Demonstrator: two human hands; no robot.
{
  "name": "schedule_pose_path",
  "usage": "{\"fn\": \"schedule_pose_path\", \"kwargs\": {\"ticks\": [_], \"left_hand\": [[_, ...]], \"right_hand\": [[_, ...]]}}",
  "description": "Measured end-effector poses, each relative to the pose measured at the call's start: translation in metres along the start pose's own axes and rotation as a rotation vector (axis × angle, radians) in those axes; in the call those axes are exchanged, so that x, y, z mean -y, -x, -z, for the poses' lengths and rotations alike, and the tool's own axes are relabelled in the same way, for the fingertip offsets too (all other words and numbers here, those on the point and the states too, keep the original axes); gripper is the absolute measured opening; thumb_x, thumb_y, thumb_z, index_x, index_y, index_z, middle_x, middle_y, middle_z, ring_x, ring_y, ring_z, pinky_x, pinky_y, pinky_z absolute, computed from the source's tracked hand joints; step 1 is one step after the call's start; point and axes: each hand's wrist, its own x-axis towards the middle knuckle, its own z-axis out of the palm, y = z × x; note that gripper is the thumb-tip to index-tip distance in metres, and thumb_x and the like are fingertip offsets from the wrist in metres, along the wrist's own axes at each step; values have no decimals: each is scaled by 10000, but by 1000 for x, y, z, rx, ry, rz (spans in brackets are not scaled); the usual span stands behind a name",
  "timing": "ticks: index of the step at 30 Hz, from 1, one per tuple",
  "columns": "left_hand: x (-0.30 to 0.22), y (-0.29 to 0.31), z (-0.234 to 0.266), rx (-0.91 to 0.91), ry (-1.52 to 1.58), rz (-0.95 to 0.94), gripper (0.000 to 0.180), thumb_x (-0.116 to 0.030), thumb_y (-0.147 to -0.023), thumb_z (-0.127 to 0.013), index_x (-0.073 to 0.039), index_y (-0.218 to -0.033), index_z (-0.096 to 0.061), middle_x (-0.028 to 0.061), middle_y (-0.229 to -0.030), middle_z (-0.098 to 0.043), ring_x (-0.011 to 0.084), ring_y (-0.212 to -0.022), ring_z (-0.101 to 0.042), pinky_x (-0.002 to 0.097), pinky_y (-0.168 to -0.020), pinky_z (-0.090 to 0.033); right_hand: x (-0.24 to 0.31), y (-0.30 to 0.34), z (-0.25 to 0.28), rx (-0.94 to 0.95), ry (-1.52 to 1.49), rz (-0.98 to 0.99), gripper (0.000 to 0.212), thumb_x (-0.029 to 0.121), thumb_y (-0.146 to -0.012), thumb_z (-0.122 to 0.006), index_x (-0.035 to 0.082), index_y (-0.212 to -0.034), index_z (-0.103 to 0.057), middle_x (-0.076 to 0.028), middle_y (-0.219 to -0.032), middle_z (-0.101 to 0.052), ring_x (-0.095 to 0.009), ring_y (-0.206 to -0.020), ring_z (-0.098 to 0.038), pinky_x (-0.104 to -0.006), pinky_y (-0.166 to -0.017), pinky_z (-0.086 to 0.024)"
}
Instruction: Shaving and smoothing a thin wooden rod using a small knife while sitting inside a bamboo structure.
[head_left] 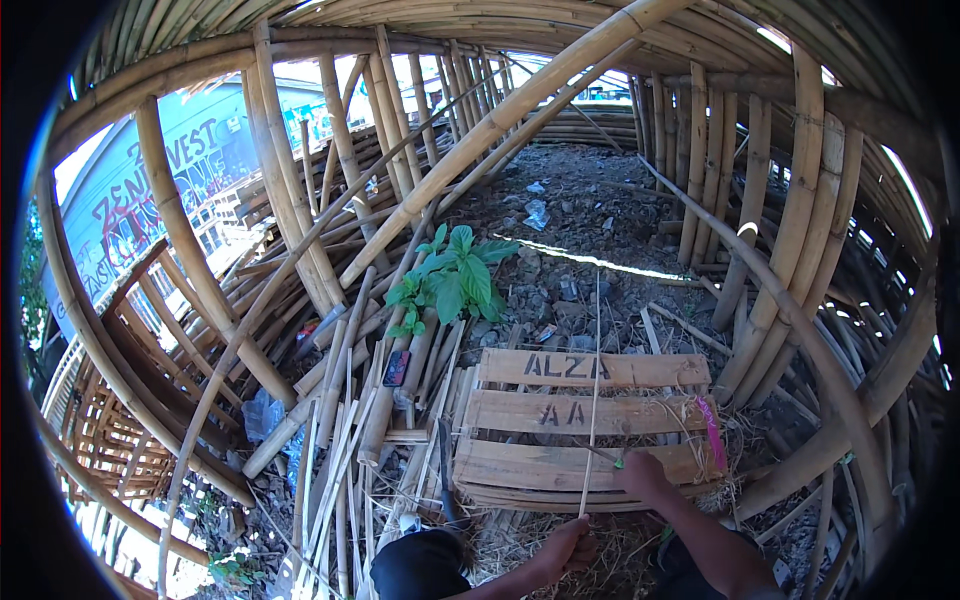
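Note:
My left hand (pixel 567 548) is closed round the lower end of a long thin bamboo strip (pixel 594 390). The strip stands away from me, over a slatted wooden crate (pixel 580 410) with dark stencilled marks. Just up and to the right, my right hand (pixel 645 478) is closed on a small knife (pixel 602 455) with a bit of green at its grip. Its narrow blade points left, and it meets or crosses the strip; whether they touch I cannot tell. A pink ribbon (pixel 711 433) hangs at the crate's right end.
Left of the crate lie split bamboo pieces (pixel 335 460), a long dark blade (pixel 446 475) and a phone (pixel 397 368). A leafy green plant (pixel 460 275) grows beyond. Bamboo posts (pixel 790 240) and a slanting pole (pixel 500 120) enclose the rubble ground. Straw lies around the crate.

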Motion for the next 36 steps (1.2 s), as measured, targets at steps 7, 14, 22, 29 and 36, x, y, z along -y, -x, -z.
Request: {"fn": "schedule_pose_path", "kwargs": {"ticks": [7,14,22,29,36], "left_hand": [[-7,-5,7,2,-75,-46,310,-345,-949,-331,-174,-693,-297,-68,-508,-208,51,-392,-157,223,-338,-100],[0,10,-5,-27,-76,-58,302,-326,-951,-343,-176,-695,-286,-73,-525,-197,48,-413,-176,216,-361,-135],[-2,12,-11,-83,-198,-64,319,-323,-956,-339,-167,-685,-275,-69,-538,-200,50,-424,-178,221,-366,-138],[-2,11,-7,-1,-169,-30,316,-307,-961,-338,-153,-691,-283,-70,-548,-211,46,-436,-195,228,-387,-149],[-4,2,0,-163,-355,-172,273,-276,-957,-347,-154,-717,-304,-75,-550,-218,44,-437,-199,225,-389,-151]], "right_hand": [[26,34,-5,255,24,308,287,284,-707,-589,1,-712,-634,-226,-714,-606,-377,-729,-609,-453,-689,-490],[7,3,6,150,-91,-44,323,302,-714,-577,-13,-758,-634,-242,-755,-608,-374,-759,-610,-443,-713,-491],[12,14,-12,35,-86,66,303,294,-700,-585,6,-775,-642,-206,-744,-625,-361,-754,-619,-439,-713,-495],[11,12,3,211,31,149,301,289,-702,-586,-7,-717,-636,-230,-717,-609,-362,-739,-617,-447,-695,-489],[37,20,-6,167,40,284,290,289,-661,-609,10,-732,-646,-207,-726,-618,-343,-720,-626,-430,-680,-505]]}}
